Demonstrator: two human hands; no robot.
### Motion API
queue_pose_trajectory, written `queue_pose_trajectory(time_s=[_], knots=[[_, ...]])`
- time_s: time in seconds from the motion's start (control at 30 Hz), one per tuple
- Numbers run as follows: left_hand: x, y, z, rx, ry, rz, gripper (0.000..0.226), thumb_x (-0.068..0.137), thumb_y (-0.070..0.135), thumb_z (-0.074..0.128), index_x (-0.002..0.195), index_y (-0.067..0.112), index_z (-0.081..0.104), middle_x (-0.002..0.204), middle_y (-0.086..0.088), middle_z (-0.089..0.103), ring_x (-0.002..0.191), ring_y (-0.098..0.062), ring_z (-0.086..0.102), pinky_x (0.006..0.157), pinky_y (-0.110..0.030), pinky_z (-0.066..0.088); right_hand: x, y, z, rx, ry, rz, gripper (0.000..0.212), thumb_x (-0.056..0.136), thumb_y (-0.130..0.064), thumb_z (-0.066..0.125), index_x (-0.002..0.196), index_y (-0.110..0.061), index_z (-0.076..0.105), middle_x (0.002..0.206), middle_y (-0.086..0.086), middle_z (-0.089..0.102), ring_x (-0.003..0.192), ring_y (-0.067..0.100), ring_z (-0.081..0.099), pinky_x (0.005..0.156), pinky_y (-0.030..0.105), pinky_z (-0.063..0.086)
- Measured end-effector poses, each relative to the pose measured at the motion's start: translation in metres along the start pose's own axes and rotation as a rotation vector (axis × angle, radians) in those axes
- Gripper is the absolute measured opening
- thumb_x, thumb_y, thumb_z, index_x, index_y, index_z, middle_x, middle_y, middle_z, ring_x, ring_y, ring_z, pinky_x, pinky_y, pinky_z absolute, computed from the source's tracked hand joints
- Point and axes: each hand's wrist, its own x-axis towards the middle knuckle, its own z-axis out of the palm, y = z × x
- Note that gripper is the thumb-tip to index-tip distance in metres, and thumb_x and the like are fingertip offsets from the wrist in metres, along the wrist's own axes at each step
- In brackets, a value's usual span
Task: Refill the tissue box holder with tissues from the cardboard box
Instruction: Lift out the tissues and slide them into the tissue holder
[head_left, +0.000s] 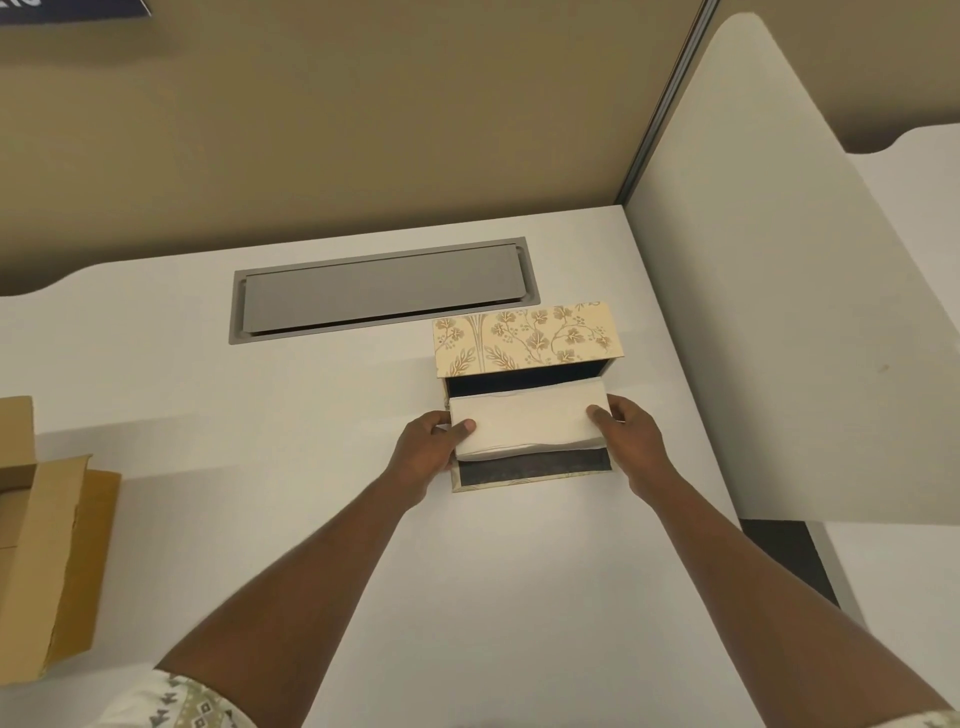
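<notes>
A floral cream tissue box holder lies on the white desk with its dark inside open toward me and its flap folded flat in front. A white stack of tissues sits halfway in the opening. My left hand grips the stack's left end, thumb on top. My right hand grips its right end the same way. The open cardboard box stands at the left edge of the desk; its contents are hidden.
A grey cable hatch is set into the desk behind the holder. A white side partition rises just right of the holder, and a tan wall panel closes off the back.
</notes>
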Motion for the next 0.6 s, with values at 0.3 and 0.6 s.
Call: queue_pose_trajectory(time_s=[0.3, 0.6], knots=[[-0.013, 0.012, -0.007, 0.272, 0.305, 0.21, 0.072, 0.081, 0.059, 0.07, 0.136, 0.019, 0.045, 0.12, -0.007, 0.058, 0.108, -0.024, 0.06, 0.083, -0.033, 0.05, -0.036, 0.004, 0.018, -0.535, 0.289, -0.552, 0.063, 0.096, -0.041, 0.062, 0.147, -0.008, 0.046, 0.151, 0.016, 0.049, 0.139, 0.033, 0.045, 0.114, 0.046, 0.039], [-0.004, 0.08, -0.016, 0.793, 0.268, 0.646, 0.087, 0.093, 0.051, 0.059, 0.158, 0.016, 0.014, 0.167, -0.009, 0.015, 0.152, -0.029, 0.015, 0.119, -0.049, 0.022, -0.054, 0.033, 0.077, -1.0, -0.05, -0.762, 0.078, 0.099, -0.063, 0.03, 0.163, -0.025, 0.007, 0.172, 0.01, -0.004, 0.157, 0.035, -0.008, 0.124, 0.061, 0.009]])
